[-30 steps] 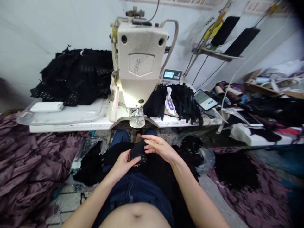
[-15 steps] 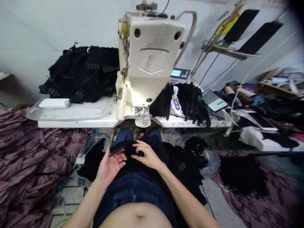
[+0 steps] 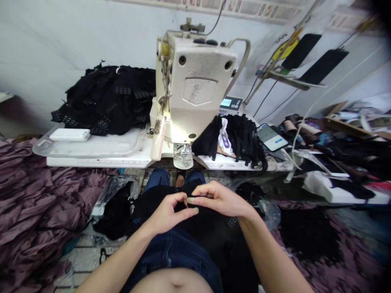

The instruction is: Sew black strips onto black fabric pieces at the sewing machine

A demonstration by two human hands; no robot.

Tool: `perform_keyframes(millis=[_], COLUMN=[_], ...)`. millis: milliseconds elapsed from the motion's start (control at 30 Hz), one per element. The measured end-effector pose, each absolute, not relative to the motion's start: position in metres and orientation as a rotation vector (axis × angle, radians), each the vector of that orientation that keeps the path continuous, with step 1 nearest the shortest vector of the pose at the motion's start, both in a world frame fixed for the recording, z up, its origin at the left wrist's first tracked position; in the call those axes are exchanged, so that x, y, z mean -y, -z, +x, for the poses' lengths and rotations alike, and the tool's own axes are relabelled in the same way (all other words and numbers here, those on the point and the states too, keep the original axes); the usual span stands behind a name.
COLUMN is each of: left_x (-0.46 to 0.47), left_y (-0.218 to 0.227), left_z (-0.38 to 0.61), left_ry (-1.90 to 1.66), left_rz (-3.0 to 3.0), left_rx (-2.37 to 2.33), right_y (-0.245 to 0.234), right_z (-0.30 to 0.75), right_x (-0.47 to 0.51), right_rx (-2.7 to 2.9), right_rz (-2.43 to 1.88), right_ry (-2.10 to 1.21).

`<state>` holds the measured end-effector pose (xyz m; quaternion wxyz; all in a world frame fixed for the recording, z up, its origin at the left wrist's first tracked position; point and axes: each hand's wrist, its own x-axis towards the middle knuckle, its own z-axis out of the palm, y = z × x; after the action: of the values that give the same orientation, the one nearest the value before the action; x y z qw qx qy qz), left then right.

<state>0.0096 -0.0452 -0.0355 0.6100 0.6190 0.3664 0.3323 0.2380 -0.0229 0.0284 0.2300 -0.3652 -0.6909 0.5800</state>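
Black cloth (image 3: 210, 232) lies in a heap on the person's lap, on blue jeans. The left hand (image 3: 167, 215) is curled, and the right hand (image 3: 220, 199) reaches over to it with bent fingers. Both hands are right on the cloth, but you cannot tell if they grip it. A clear plastic bag (image 3: 114, 191) sits on the floor to the left, with black cloth (image 3: 113, 219) bunched at its bottom. Another clear plastic bag (image 3: 270, 213) sits to the right. Ahead stands a sewing machine (image 3: 195, 85), with a big pile of black cloth (image 3: 106, 99) on its table (image 3: 97, 162).
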Motion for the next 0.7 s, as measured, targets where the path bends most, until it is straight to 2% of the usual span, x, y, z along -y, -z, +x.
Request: perform_keyframes(millis=[200,467,533,700], left_x=[0.036,0.023,0.017,-0.002], left_y=[-0.005,-0.021,-0.028,-0.035], left_z=[0.029,0.007,0.002,-0.008], left_ry=[-0.758,-0.711,-0.764,-0.972], left_rz=[1.385,1.496,1.581,2.078], left_rx=[-0.813,-0.875,-0.948,-1.217], right_y=[-0.037,-0.038,-0.042,-0.039], right_z=[0.266,0.231,0.224,0.207], right_x=[0.013,0.002,-0.005,-0.024], right_rx=[1.667,1.595,1.628,1.712], right_rz=[-1.099,-1.072,-1.053,-1.056], right_ry=[-1.574,-1.421,-1.293,-0.687])
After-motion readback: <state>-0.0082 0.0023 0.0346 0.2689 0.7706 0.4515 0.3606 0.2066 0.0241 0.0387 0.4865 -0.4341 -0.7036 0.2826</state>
